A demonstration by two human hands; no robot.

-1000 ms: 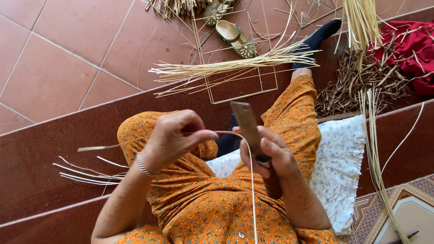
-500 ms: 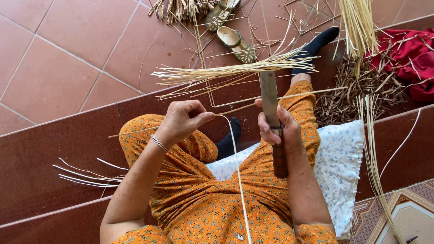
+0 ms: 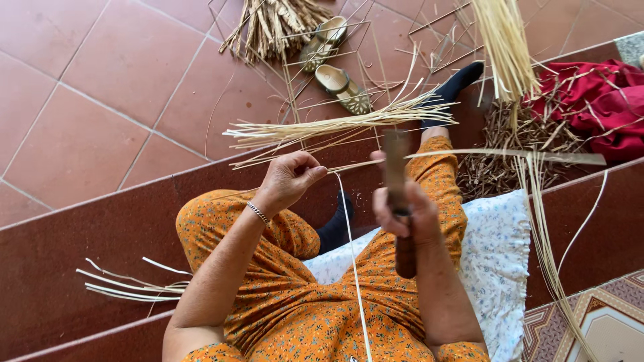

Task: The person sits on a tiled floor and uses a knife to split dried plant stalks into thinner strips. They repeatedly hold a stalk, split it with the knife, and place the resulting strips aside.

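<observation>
Reed strip (image 3: 349, 221) | left hand (image 3: 290, 179) pinching it, unmoved | right hand (image 3: 401, 209) gripping knife (image 3: 397, 201), now lower

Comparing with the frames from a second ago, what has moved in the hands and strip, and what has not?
The right hand has swung the knife from tilted to upright and moved it away from the left hand. The left hand still pinches the pale strip, which now hangs in a longer curve between the hands down over the lap. The strip bundle, sandals and red cloth stayed put.
</observation>
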